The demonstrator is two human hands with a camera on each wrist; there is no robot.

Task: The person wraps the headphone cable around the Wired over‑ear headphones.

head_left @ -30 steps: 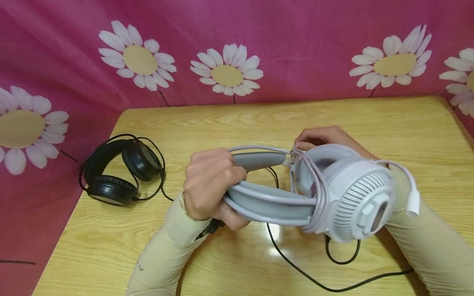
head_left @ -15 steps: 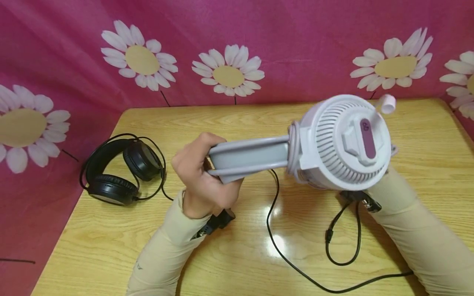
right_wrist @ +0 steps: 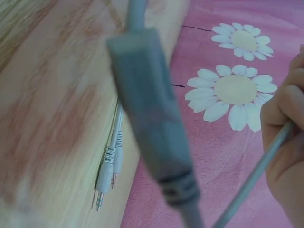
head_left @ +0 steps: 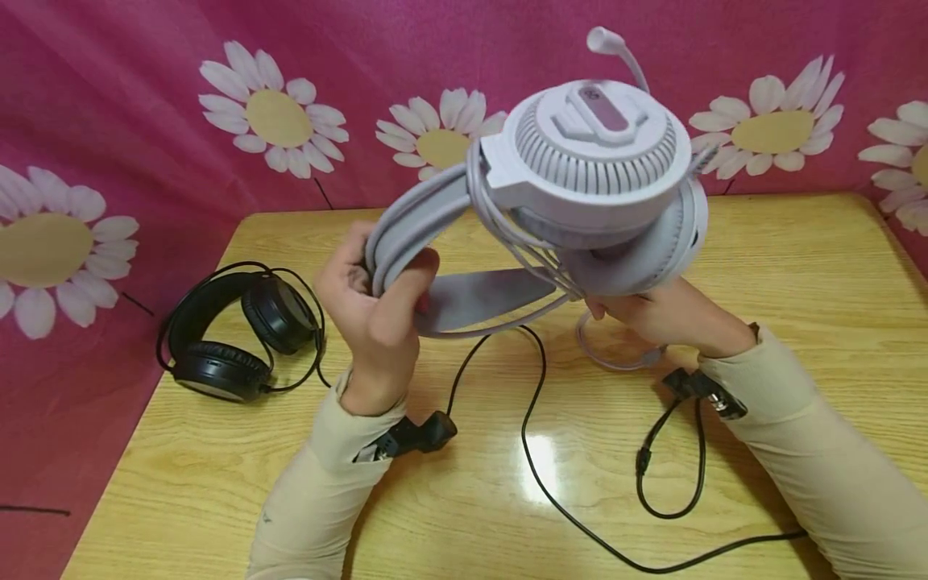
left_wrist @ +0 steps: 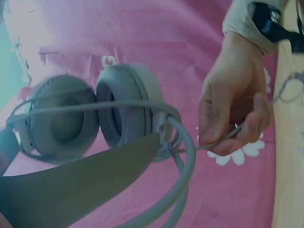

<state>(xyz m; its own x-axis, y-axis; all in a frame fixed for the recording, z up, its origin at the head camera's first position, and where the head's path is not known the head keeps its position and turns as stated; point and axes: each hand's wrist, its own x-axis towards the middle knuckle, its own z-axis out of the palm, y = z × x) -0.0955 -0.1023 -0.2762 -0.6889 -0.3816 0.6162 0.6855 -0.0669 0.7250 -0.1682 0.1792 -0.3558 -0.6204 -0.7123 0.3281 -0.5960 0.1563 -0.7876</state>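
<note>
My left hand (head_left: 377, 306) grips the headband of a white headset (head_left: 602, 161), holding it raised above the table. One ear cup faces up, and the microphone boom (head_left: 607, 42) points toward the backdrop. Grey cable (head_left: 500, 217) is wound around the headset where the band meets the cups. Below the cups, my right hand (head_left: 670, 318) pinches the loose stretch of this cable (left_wrist: 204, 147) between thumb and fingers. A thick inline block (right_wrist: 147, 99) on the cable hangs close to the right wrist camera, with two audio plugs (right_wrist: 104, 178) dangling behind it.
Black headphones (head_left: 217, 370) lie on the wooden table (head_left: 188, 483) at the left, their cord looped around them. A black cable (head_left: 580, 524) curves across the front, and another black loop (head_left: 670, 514) hangs by the right wrist. A pink flowered cloth (head_left: 551, 48) stands behind the table.
The headset has swung upward and toward the backdrop, its ear cup turning to face up. My right hand now shows beneath the cups, with a loop of grey cable hanging below it.
</note>
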